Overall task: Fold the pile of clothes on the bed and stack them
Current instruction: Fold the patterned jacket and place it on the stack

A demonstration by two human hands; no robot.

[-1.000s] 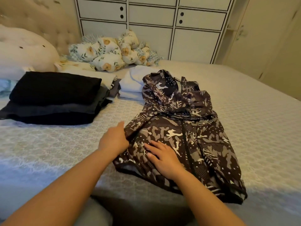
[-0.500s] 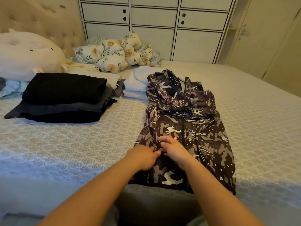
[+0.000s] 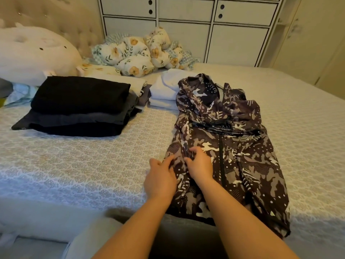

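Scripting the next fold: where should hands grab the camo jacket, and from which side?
Judging by its pose, take the jacket by its bottom hem corners, coming from the near bed edge. It lies flat, zipped, hood away, hem nearest the person. Both hands, left and right, already work its left edge, so lifting the hem toward the hood looks easiest.

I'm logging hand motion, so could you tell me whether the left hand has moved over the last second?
Yes. The left hand moved right, away from the black stack, onto the camouflage jacket beside the right hand.
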